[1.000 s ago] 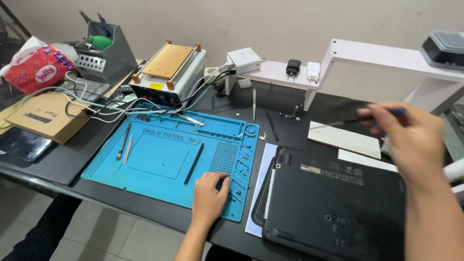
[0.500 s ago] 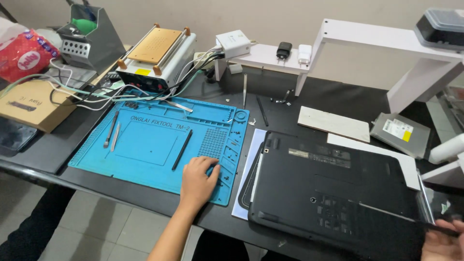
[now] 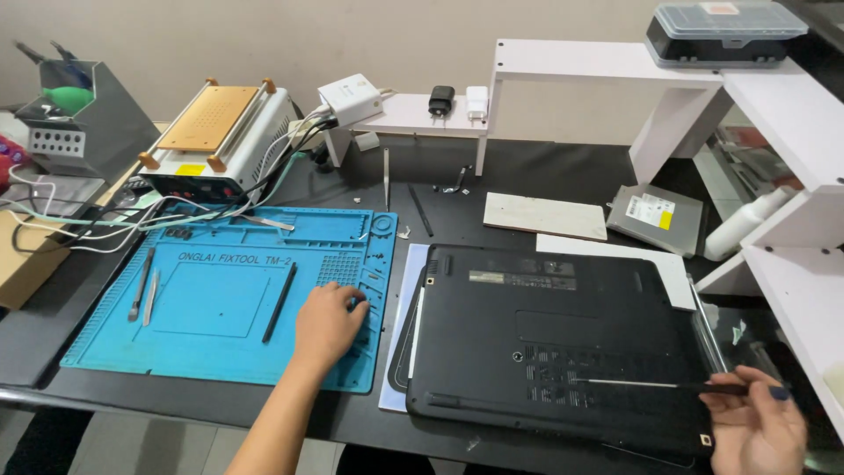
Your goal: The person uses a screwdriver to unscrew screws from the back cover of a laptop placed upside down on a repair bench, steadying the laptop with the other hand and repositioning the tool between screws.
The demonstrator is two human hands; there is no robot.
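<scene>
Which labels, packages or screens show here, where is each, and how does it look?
Laptop underside, centre: narrow grey rectangular label near its top edge.
Optical drive, right rear: white sticker with a yellow patch.
Heating machine, left rear: small yellow sticker on its front.
Cardboard box, left edge: plain brown.
Blue mat: dark lettering.
No screens.

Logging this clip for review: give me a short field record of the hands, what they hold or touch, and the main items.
left hand: fingers resting on the blue repair mat, near its small tray compartments
right hand: holds a thin screwdriver, tip over the laptop
laptop: black, closed, underside up
on mat: black spudger, tweezers
behind laptop: optical drive
</scene>
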